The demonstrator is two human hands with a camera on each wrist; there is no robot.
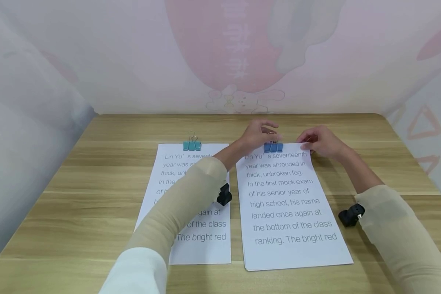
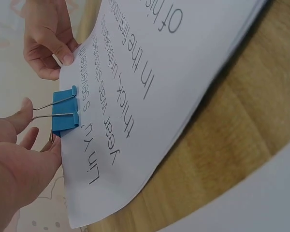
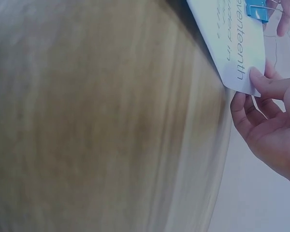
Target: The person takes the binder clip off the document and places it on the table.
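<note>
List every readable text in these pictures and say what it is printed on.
Right paper stack: "Lin Yu's seventeenth year was shrouded in thick, unbroken fog. In the first mock exam of his senior year of high school, his name landed once again at the bottom of the class ranking. The bright red"
Left paper stack: same text, partly hidden.

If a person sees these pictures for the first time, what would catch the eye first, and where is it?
Most striking is the blue binder clip on the top edge of the right paper stack, with the left hand at its wire handles. The right hand pinches that stack's top right corner. To the left lies a second printed stack with a teal binder clip, partly covered by the left sleeve.
</note>
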